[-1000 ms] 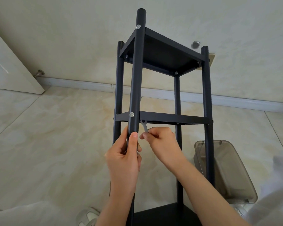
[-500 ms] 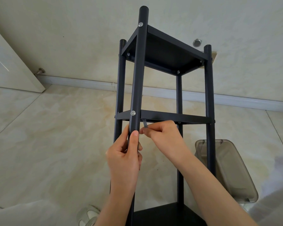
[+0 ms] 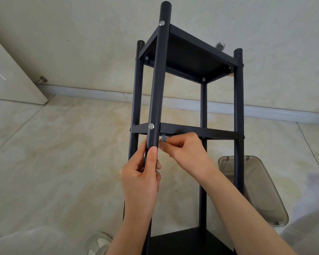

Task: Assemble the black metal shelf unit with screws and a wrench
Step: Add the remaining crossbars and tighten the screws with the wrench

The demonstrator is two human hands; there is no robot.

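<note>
The black metal shelf unit [image 3: 188,54] stands on the floor with four round posts and three shelves. My left hand [image 3: 142,173] grips the nearest post just below the middle shelf [image 3: 201,132]. A silver screw head [image 3: 151,126] shows on that post at the middle shelf's corner. My right hand [image 3: 184,151] pinches a small grey wrench [image 3: 163,138] that points up under the middle shelf beside the post. The wrench's tip is hidden behind the shelf edge.
A smoky clear plastic bin [image 3: 256,190] lies on the tiled floor right of the shelf. A white door [image 3: 9,78] with a doorstop [image 3: 41,80] is at the left. A shoe [image 3: 99,243] shows at the bottom. White cloth [image 3: 313,208] fills the lower right.
The right hand has raised the wrench so its head now sits under the middle shelf edge. The view has shifted slightly. The left hand keeps its grip on the post.
</note>
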